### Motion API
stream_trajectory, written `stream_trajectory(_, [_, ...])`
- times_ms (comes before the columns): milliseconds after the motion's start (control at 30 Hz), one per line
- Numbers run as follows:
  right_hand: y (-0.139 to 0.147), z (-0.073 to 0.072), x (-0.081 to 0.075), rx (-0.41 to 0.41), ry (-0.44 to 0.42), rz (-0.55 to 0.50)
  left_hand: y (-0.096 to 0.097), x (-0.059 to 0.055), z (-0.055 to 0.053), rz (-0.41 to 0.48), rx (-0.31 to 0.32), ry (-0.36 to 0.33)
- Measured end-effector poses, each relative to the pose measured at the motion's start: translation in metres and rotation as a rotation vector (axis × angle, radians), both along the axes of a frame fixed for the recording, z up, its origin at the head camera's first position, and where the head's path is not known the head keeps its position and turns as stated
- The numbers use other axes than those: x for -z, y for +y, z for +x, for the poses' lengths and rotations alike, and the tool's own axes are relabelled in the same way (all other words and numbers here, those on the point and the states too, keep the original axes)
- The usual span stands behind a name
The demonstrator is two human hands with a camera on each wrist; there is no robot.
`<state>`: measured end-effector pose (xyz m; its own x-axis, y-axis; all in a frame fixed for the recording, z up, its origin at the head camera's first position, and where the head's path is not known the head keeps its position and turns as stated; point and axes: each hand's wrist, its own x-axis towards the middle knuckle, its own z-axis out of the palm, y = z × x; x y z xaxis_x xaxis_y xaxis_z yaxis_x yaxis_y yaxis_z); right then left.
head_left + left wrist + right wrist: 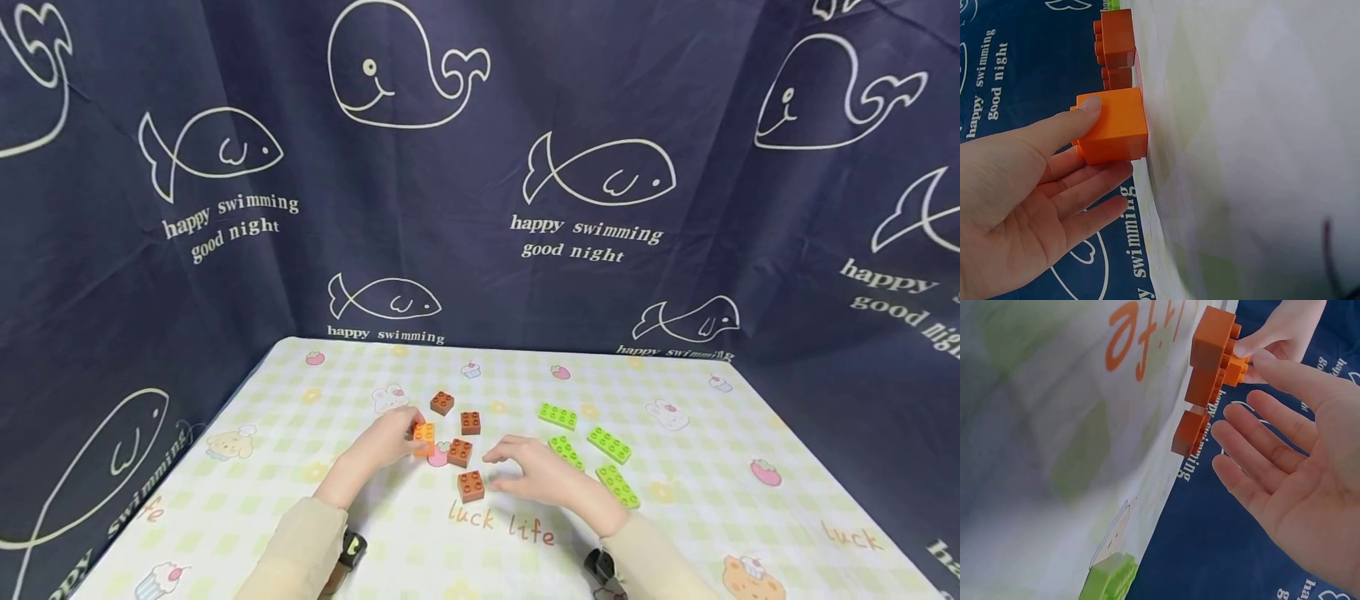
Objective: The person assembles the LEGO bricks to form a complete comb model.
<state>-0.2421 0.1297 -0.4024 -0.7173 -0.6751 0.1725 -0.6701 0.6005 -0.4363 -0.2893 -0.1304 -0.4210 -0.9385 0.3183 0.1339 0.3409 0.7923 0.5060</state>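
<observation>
One orange studded toy brick (425, 435) sits in the grip of the left hand (384, 440), pinched with the thumb laid on one side and the other fingers behind it; whether its base touches the table (352, 379) cannot be told. Taking that brick as the centre of a clock face in the head view, a far brown brick (442, 403) lies at 1 o'clock, a second brown brick (470, 423) between 2 and 3, a third brown brick (460, 452) near 4, and a near brown brick (471, 486) between 4 and 5. All four show four studs and stand apart.

The right hand (534, 473) has a loose grip, palm bare and fingers relaxed and spread, with the near brown brick just off its fingertips towards 9 o'clock. From this hand, a lime-green eight-stud brick (558, 416) lies at 1 o'clock, a partly hidden lime-green brick (567, 450) near 2, a slanted lime-green brick (609, 445) between 2 and 3, and a lower lime-green brick (618, 487) just past 3.

Pale sleeves (296, 554) cover both forearms. The table wears a checked cloth printed with strawberries and cupcakes; at 12 o'clock beyond it hangs a navy curtain (480, 292) with white whales and fish
</observation>
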Motion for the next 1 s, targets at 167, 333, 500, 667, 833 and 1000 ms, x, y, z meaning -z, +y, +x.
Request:
stream_trajectory(167, [-0.003,-0.003,-0.002,-0.006,-0.017,0.007,0.001,-0.002,-0.002,0.027,0.007,-0.008])
stream_trajectory(333, [-0.007,-0.004,0.001,-0.011,-0.057,0.021,0.0,0.002,-0.002,0.033,0.042,0.006])
stream_trajectory(500, [-0.014,-0.004,0.004,-0.014,-0.062,0.031,-0.003,0.003,0.0,0.051,0.053,0.015])
stream_trajectory(667, [-0.018,-0.003,0.008,-0.007,-0.057,0.045,-0.003,0.004,0.001,0.048,0.037,-0.002])
stream_trajectory(833, [-0.02,-0.004,0.01,-0.005,-0.067,0.069,-0.004,0.003,0.001,0.049,0.035,-0.004])
stream_trajectory(1000, [-0.019,-0.004,0.011,0.004,-0.074,0.078,-0.004,0.002,0.004,0.062,0.079,0.03])
